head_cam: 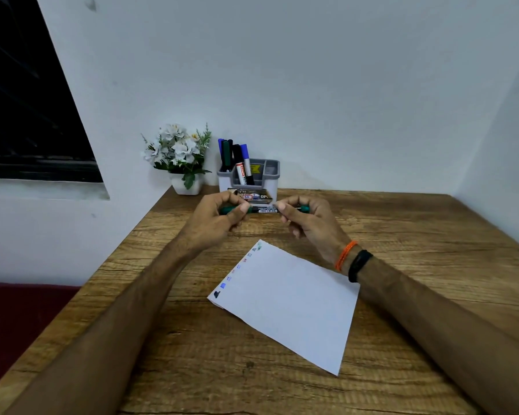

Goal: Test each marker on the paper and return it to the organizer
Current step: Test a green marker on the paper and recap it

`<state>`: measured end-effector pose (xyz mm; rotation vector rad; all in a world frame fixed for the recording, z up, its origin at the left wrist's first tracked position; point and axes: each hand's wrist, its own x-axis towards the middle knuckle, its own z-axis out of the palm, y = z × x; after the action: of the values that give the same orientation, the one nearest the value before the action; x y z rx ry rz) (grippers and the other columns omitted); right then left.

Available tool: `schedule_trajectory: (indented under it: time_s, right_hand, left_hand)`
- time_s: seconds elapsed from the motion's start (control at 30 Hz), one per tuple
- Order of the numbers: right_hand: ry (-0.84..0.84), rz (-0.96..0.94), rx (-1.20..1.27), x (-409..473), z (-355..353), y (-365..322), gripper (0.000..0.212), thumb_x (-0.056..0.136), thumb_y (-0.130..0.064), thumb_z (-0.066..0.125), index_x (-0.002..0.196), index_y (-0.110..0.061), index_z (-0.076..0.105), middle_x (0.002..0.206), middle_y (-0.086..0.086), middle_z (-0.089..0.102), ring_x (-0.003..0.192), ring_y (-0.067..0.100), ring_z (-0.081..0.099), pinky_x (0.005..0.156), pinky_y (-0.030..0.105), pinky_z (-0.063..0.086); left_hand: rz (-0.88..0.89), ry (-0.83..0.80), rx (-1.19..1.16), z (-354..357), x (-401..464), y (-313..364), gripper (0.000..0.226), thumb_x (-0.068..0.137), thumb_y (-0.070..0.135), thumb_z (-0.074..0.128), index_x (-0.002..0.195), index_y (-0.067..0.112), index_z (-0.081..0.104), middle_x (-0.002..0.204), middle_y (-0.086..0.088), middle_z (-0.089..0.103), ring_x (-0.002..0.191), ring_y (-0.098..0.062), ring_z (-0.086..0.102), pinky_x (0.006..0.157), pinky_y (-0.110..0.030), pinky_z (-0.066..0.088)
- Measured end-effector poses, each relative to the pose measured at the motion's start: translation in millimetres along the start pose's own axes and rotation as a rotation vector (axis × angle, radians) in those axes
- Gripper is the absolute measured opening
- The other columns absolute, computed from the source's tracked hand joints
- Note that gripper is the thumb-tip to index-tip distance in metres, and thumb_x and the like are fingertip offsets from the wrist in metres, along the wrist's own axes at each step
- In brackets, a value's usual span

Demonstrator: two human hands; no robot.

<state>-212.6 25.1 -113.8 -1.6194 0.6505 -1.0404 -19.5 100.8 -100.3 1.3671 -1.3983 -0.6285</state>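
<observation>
A green marker [263, 209] lies level in the air between both hands, just in front of the organizer. My left hand [219, 218] grips its green cap end; my right hand [307, 220] grips the other green end. The grey and white organizer [270, 172] stands against the wall and holds several upright markers [237, 158] in blue, green, black and red-labelled. A white paper [291, 304] lies angled on the wooden desk below my hands, with small colour marks [235, 272] running along its left edge.
A white pot of white artificial flowers [179, 158] stands left of the organizer. The desk [417, 235] meets walls at the back and the right. Its left edge drops off toward a dark red surface [18, 319]. A dark window sits at upper left.
</observation>
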Motion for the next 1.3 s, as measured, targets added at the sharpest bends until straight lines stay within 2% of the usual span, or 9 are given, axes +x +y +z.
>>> schedule_trajectory:
  time_s: [0.33, 0.5, 0.63, 0.7, 0.77, 0.87, 0.93, 1.13, 1.3]
  right_hand:
    - [-0.051, -0.028, -0.045, 0.4, 4.3, 5.5, 0.010, 0.097, -0.017, 0.060, 0.089, -0.011, 0.062, 0.070, 0.001, 0.057, 0.044, 0.003, 0.042, 0.042, 0.019, 0.035]
    - [-0.084, -0.009, -0.081, 2.1, -2.1, 1.8, 0.012, 0.097, -0.018, 0.061, 0.095, -0.006, 0.063, 0.074, 0.002, 0.062, 0.050, 0.006, 0.049, 0.045, 0.021, 0.041]
    - [-0.023, -0.084, -0.188, 8.8, -5.9, -3.7, 0.011, 0.088, -0.014, 0.072, 0.095, -0.006, 0.069, 0.082, 0.002, 0.069, 0.067, 0.008, 0.063, 0.062, 0.026, 0.053]
    - [-0.012, -0.152, -0.320, 9.3, -2.8, -5.1, 0.021, 0.081, -0.014, 0.080, 0.098, -0.013, 0.069, 0.084, -0.004, 0.074, 0.074, 0.006, 0.069, 0.071, 0.026, 0.055]
    - [-0.044, -0.225, -0.448, 5.8, 2.5, -10.5, 0.044, 0.078, -0.016, 0.083, 0.117, -0.023, 0.063, 0.081, -0.007, 0.075, 0.077, 0.003, 0.070, 0.075, 0.027, 0.056]
    - [-0.119, -0.357, -0.617, 0.7, 9.3, -21.7, 0.090, 0.076, -0.017, 0.080, 0.148, -0.043, 0.031, 0.076, -0.011, 0.073, 0.076, -0.003, 0.067, 0.074, 0.009, 0.046]
    - [-0.151, -0.424, -0.694, -0.2, 12.2, -24.7, 0.104, 0.076, -0.017, 0.081, 0.153, -0.046, 0.016, 0.075, -0.012, 0.072, 0.073, -0.005, 0.065, 0.070, 0.003, 0.040]
    - [-0.166, -0.446, -0.706, 1.0, 11.6, -21.6, 0.103, 0.076, -0.020, 0.080, 0.152, -0.048, 0.016, 0.075, -0.012, 0.073, 0.070, 0.003, 0.068, 0.066, 0.011, 0.044]
    - [-0.120, -0.408, -0.649, 16.8, 13.0, -30.1, 0.101, 0.075, -0.019, 0.084, 0.151, -0.043, 0.021, 0.072, -0.009, 0.073, 0.060, -0.004, 0.065, 0.069, 0.013, 0.050]
  left_hand:
    - [0.050, 0.061, 0.108, 9.5, 3.1, -7.9, 0.006, 0.095, 0.018, 0.055, 0.089, 0.019, 0.057, 0.071, 0.004, 0.057, 0.064, -0.012, 0.050, 0.063, -0.031, 0.042]
    - [0.063, 0.016, 0.107, 6.3, 3.2, -5.8, 0.008, 0.095, 0.016, 0.056, 0.098, 0.009, 0.059, 0.075, 0.000, 0.058, 0.068, -0.014, 0.053, 0.065, -0.035, 0.047]
    - [0.040, 0.111, -0.046, 7.0, 3.0, 0.6, 0.022, 0.087, 0.007, 0.065, 0.106, 0.005, 0.055, 0.092, -0.003, 0.064, 0.076, -0.009, 0.064, 0.065, -0.019, 0.054]
    - [0.000, 0.219, -0.187, 5.1, 2.4, 4.8, 0.039, 0.079, 0.002, 0.073, 0.110, 0.006, 0.050, 0.097, -0.006, 0.066, 0.081, -0.008, 0.068, 0.065, -0.017, 0.055]
    - [0.005, 0.295, -0.242, 3.9, 1.9, 9.1, 0.049, 0.073, 0.001, 0.077, 0.111, 0.008, 0.047, 0.086, -0.004, 0.068, 0.076, -0.007, 0.070, 0.065, -0.017, 0.055]
    - [0.046, 0.297, -0.245, 8.6, 0.5, 15.8, 0.054, 0.070, 0.004, 0.081, 0.112, 0.011, 0.047, 0.076, 0.000, 0.069, 0.071, -0.003, 0.070, 0.067, -0.017, 0.055]
    - [0.079, 0.278, -0.242, 11.8, 0.4, 16.8, 0.057, 0.069, 0.006, 0.082, 0.113, 0.013, 0.047, 0.078, -0.001, 0.071, 0.073, -0.005, 0.070, 0.068, -0.017, 0.054]
    - [0.111, 0.253, -0.180, 13.5, 0.2, 18.1, 0.065, 0.067, 0.011, 0.084, 0.119, 0.013, 0.044, 0.083, -0.002, 0.071, 0.076, -0.008, 0.071, 0.071, -0.018, 0.055]
    - [0.023, 0.207, -0.030, -0.1, 3.3, 0.3, 0.060, 0.070, 0.038, 0.077, 0.118, 0.017, 0.048, 0.098, 0.004, 0.071, 0.095, -0.014, 0.069, 0.074, -0.022, 0.053]
